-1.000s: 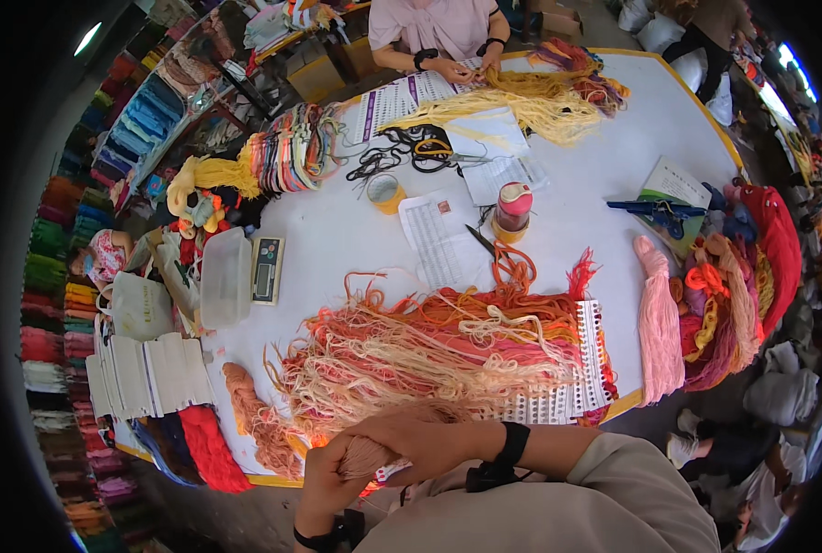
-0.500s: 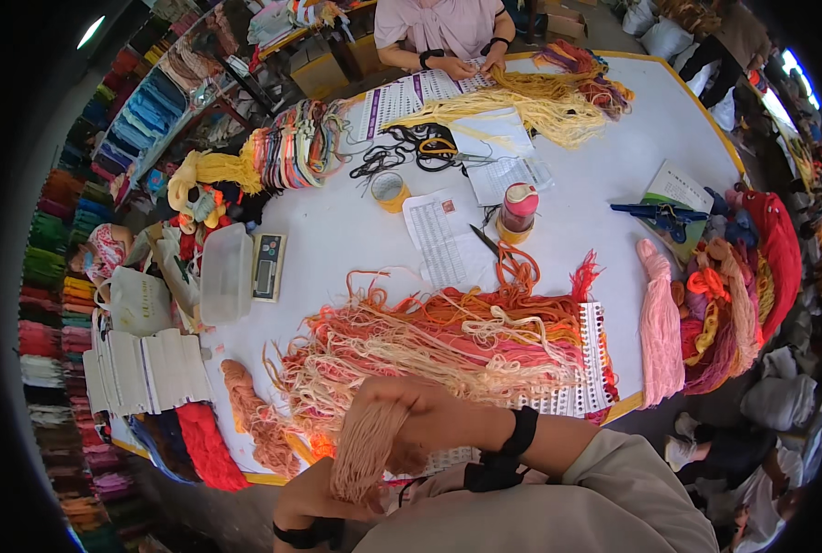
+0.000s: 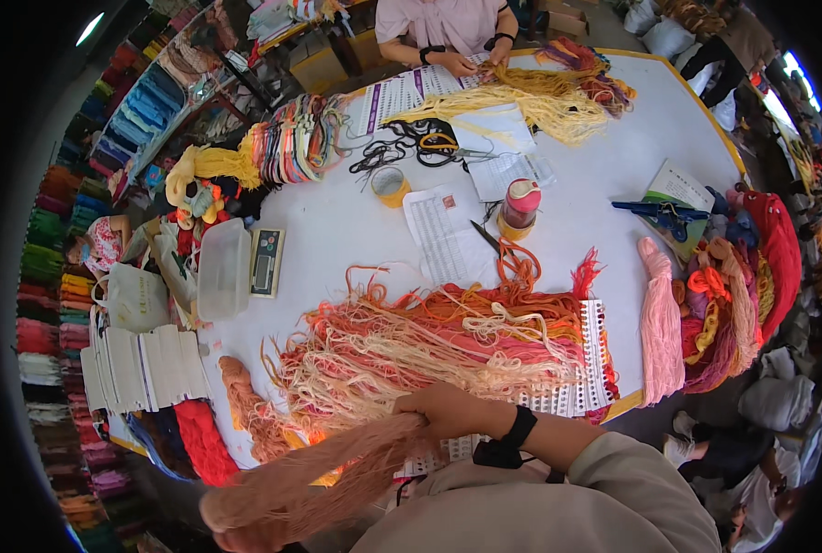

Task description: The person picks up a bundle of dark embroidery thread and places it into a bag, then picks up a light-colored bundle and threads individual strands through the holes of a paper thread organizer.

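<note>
A dusty-pink skein of thread (image 3: 323,468) is stretched between my two hands at the near edge of the table, blurred by motion. My right hand (image 3: 450,411) is closed round its right end. At the lower left, my left hand (image 3: 250,536) grips the other end; its fingers are partly hidden and smeared. Just beyond my right hand lies a wide heap of orange, pink and cream threads (image 3: 429,336), hung along a white punched card strip (image 3: 597,355).
Dark-handled scissors (image 3: 485,237) lie near a red-capped jar (image 3: 520,205). A digital scale (image 3: 265,264) and a clear plastic tub (image 3: 223,272) sit left. Pink and red skeins (image 3: 662,327) lie right. Across the table, a person's hands (image 3: 471,66) work on yellow threads.
The skein was bunched upright between my hands; now it is drawn out lengthwise. My left hand has moved down and left, while my right hand has shifted slightly right.
</note>
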A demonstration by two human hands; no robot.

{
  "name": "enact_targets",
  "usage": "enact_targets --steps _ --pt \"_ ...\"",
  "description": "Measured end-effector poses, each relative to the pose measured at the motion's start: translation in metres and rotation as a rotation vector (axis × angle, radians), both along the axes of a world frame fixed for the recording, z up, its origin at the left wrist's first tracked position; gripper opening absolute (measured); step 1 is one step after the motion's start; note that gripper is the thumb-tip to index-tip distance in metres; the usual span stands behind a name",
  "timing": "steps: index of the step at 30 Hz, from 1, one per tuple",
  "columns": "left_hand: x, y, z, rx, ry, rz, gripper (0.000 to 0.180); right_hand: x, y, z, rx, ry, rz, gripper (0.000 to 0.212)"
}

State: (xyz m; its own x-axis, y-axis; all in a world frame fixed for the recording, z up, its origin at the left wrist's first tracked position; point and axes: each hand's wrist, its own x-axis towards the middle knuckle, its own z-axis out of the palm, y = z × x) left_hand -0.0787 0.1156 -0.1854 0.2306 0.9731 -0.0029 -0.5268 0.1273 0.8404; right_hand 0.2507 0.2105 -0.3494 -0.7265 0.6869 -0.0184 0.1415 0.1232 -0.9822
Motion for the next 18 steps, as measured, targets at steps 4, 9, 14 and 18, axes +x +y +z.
enact_targets --steps 4,9,14,18 --pt "0.0 0.009 0.029 0.103 -0.151 0.07 0.031 0.0 -0.01 -0.011 -0.044 -0.117 -0.002 0.023" --pt "-0.01 0.018 0.049 0.193 -0.267 0.114 0.027 0.004 -0.019 -0.022 -0.014 -0.118 -0.066 0.028" --pt "-0.016 0.015 0.061 0.232 -0.295 0.143 0.025 0.009 -0.027 -0.007 -0.075 -0.067 -0.119 0.036" --pt "-0.016 0.008 0.057 0.229 -0.299 0.157 0.024 0.018 -0.033 0.002 -0.097 0.105 -0.081 0.035"
